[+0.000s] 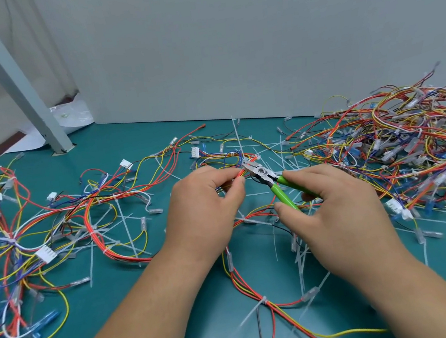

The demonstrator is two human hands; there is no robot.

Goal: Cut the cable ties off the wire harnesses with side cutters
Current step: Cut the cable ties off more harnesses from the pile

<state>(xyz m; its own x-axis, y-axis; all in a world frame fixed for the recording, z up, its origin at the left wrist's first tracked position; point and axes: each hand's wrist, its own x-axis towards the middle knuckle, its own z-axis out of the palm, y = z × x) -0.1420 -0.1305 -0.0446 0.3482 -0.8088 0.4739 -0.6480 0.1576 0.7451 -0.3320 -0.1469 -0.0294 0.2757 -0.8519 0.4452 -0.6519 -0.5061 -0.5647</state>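
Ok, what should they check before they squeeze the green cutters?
1. Left hand pinches the wire bundle: ok.
2. Right hand grips the side cutters by the green handles: ok.
3. Cutter nose reaches the bundle: ok.
4. Blades on a cable tie, not on a wire: cannot tell.
5. Left fingertips clear of the blades: not ok, they look very close.

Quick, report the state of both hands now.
Left hand: closed, pinching the orange and yellow wire bundle.
Right hand: closed around the green-handled side cutters.
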